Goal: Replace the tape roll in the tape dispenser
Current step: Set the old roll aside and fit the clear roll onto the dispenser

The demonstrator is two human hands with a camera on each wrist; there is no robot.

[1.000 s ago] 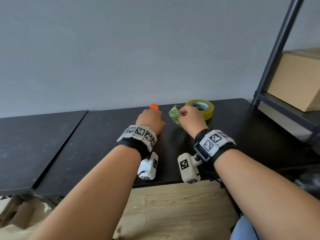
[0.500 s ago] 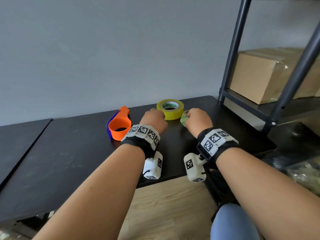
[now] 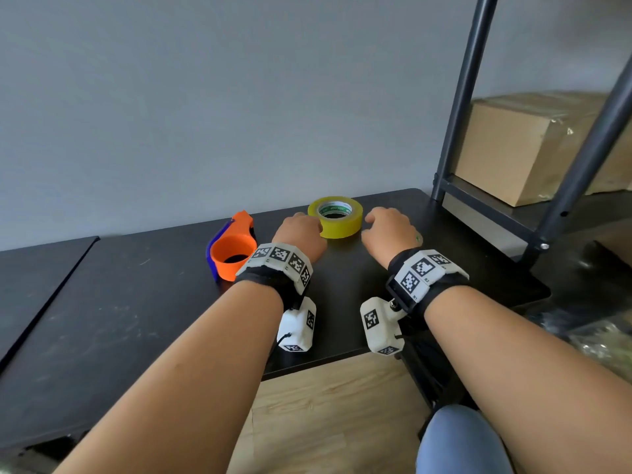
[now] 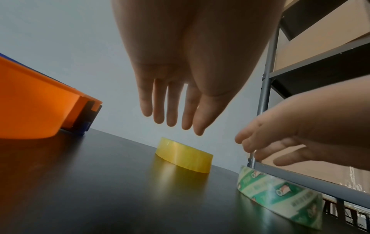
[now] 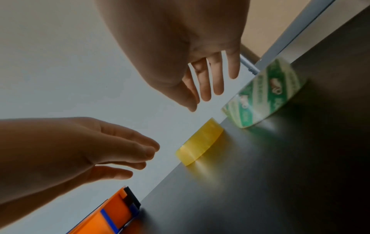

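Note:
The orange and blue tape dispenser (image 3: 232, 249) stands on the black table (image 3: 119, 323), left of my hands, with nothing on its hub. A full yellow tape roll (image 3: 336, 216) lies flat at the back of the table, between my two hands. My left hand (image 3: 301, 234) hovers just left of the yellow roll (image 4: 183, 156), fingers straight and holding nothing. My right hand (image 3: 388, 230) hovers to its right, fingers relaxed and spread. A thin green-printed tape core (image 4: 280, 194) lies on the table under the right hand (image 5: 210, 85), mostly hidden in the head view.
A dark metal shelf frame (image 3: 461, 107) rises at the table's right end, with a cardboard box (image 3: 533, 148) on its shelf. A second black table (image 3: 30, 278) adjoins on the left. Wooden floor (image 3: 328, 415) lies below the front edge.
My left hand let go of the dispenser and moved right to the yellow roll. My right hand set the green core down on the table and opened. The head view swung right.

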